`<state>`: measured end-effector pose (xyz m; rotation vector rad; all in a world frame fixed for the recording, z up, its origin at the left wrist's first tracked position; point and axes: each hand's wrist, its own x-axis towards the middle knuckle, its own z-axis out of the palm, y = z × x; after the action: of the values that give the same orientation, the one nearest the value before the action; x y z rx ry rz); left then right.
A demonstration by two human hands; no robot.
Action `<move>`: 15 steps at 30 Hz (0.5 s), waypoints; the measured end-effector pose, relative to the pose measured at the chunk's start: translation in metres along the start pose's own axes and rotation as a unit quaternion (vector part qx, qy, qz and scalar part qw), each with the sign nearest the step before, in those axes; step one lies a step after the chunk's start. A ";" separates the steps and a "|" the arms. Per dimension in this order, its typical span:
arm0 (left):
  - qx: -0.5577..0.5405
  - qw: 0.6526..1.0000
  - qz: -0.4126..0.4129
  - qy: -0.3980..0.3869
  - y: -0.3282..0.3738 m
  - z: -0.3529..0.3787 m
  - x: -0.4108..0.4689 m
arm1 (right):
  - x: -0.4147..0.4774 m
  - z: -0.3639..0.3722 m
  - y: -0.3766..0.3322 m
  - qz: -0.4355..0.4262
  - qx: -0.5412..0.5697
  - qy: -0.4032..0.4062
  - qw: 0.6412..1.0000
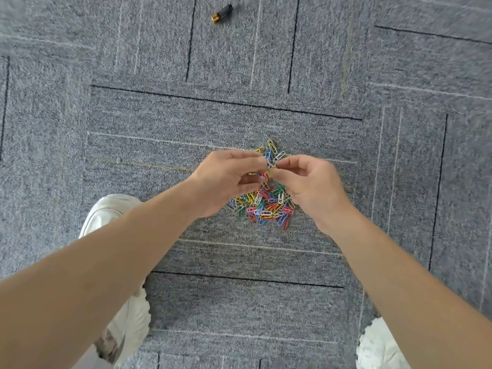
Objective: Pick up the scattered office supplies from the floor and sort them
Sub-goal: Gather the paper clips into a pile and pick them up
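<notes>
Two hands (pixel 229 179), paperclips (pixel 266 206) perhaps dozens, one battery (pixel 221 13)

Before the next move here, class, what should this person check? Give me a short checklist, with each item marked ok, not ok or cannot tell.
1. Paper clips gathered in one heap on the carpet: ok, a tight pile lies under the hands.
2. Left hand has a grip on clips: ok, fingertips pinch a few coloured ones.
3. Right hand has a grip too: ok, it pinches the same small bunch.
4. Held clips free of each other: cannot tell, the fingers cover them.
5. All supplies collected: not ok, a battery lies far ahead, apart from the heap.
6. Somewhere to sort into: cannot tell, no box or tray in view.
</notes>
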<state>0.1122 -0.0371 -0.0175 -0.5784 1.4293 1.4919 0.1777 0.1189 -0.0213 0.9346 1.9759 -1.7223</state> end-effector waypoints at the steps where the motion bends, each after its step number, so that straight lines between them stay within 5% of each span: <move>1: -0.002 1.000 0.010 -0.006 0.000 0.000 -0.001 | 0.000 0.003 -0.004 -0.007 -0.006 -0.006 1.000; 9: 0.068 0.986 0.111 0.106 0.026 -0.033 0.008 | 0.035 0.018 -0.035 -0.086 -0.171 0.028 0.981; 15: 0.047 0.964 0.139 0.222 0.060 -0.081 0.020 | 0.115 0.048 -0.113 -0.249 -0.434 0.060 0.864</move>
<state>0.0298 -0.0986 -0.0215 -0.7061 1.9848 1.5609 0.0106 0.0959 -0.0229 0.2084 2.8326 -0.7284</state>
